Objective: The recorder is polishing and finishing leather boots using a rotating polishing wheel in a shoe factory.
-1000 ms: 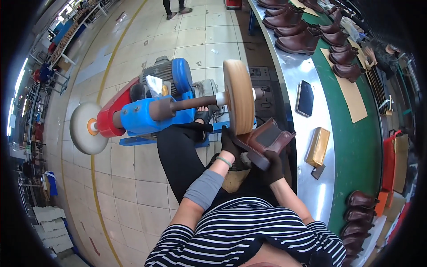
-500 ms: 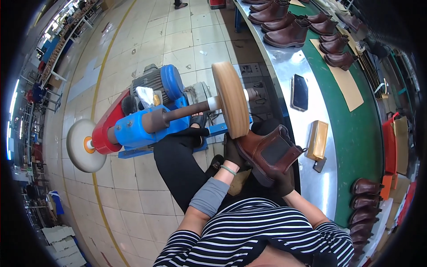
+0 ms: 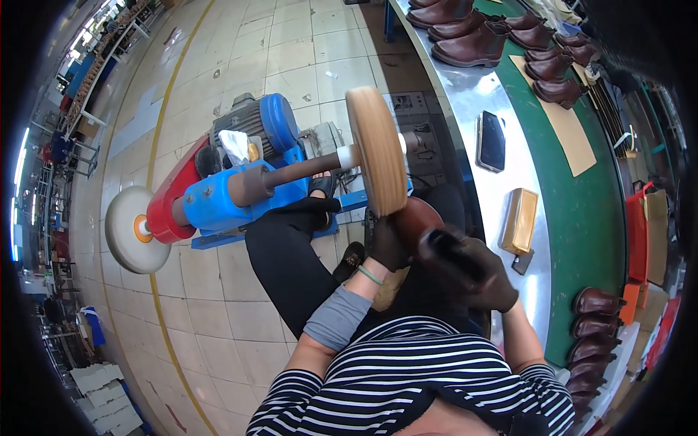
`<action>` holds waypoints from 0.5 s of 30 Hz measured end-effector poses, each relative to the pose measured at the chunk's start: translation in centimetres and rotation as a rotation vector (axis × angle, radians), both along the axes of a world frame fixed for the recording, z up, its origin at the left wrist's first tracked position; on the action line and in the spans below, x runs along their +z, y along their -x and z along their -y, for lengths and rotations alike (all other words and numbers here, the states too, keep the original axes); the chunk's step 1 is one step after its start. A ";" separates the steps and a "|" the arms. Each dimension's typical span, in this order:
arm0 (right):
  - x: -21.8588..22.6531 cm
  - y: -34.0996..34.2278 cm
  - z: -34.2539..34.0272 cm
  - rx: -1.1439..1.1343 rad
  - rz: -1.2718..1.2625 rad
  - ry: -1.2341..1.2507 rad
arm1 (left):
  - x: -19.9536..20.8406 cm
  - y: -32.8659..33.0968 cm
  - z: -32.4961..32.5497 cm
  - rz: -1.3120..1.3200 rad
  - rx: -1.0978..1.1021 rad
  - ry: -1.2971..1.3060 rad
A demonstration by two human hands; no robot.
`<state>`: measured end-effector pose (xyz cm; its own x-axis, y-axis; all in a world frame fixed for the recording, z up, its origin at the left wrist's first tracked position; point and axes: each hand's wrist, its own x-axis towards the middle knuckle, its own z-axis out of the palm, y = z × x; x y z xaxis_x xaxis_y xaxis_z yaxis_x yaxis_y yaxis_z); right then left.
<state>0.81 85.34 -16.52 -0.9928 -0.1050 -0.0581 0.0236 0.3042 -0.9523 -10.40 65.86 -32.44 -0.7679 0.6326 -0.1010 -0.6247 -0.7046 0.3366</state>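
Note:
A brown ankle boot (image 3: 424,221) is between my two gloved hands, its toe end up against the tan buffing wheel (image 3: 376,152). The boot's dark opening faces up toward me, and its right part is smeared by motion. My left hand (image 3: 390,245), in a dark glove, has its fingers wrapped round the boot's toe side, just under the wheel. On the boot's other side, my right hand (image 3: 486,280) grips it near the opening; its fingers are blurred but closed. The wheel is mounted on the shaft of a blue and red polishing machine (image 3: 225,198).
A white wheel (image 3: 131,229) is on the machine's far left end. Along my right runs a metal-edged bench with a green belt (image 3: 574,240), bearing a phone (image 3: 491,142), a yellowish block (image 3: 520,220) and several brown boots (image 3: 471,45). Another row of boots (image 3: 599,328) stands at lower right.
The boot has turned from lying side-on to having its opening toward me. My right hand has come up from beneath the heel to the boot's right side. My left hand stays near the wheel.

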 end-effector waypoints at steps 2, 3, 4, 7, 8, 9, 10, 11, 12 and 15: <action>1.9 2.7 0.8 0.226 -0.084 -0.330 | -0.6 0.2 0.8 0.207 -0.166 -0.269; 2.1 4.0 2.1 0.349 -0.170 -0.473 | -0.8 0.4 1.2 0.166 -0.204 -0.392; 2.1 5.4 3.4 0.476 -0.292 -0.611 | -0.9 0.4 2.2 0.277 -0.180 -0.293; -0.2 10.3 7.7 0.555 -0.174 -0.678 | -1.0 2.1 4.1 0.364 0.041 -0.069; -1.0 11.5 8.3 0.603 -0.143 -0.669 | -1.0 2.6 4.6 0.371 0.121 -0.015; -1.6 11.7 8.6 0.613 -0.112 -0.691 | -1.0 3.1 4.8 0.371 0.178 0.019; -2.1 11.6 8.6 0.640 -0.120 -0.659 | -1.1 3.3 4.8 0.350 0.211 0.044; -2.2 10.9 8.3 0.597 -0.232 -0.681 | -1.2 3.4 4.6 0.321 0.227 0.071; -2.1 9.9 7.8 0.585 -0.290 -0.734 | -1.5 3.2 4.2 0.293 0.222 0.095; -0.4 6.4 5.9 0.501 -0.369 -0.739 | -2.7 1.7 2.6 0.098 0.187 0.224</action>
<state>-5.54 79.41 -16.93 -0.8114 -0.5838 0.0271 -0.5347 0.7229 -0.4376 -12.13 63.26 -35.14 -0.8487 0.4347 -0.3012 -0.5282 -0.7257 0.4408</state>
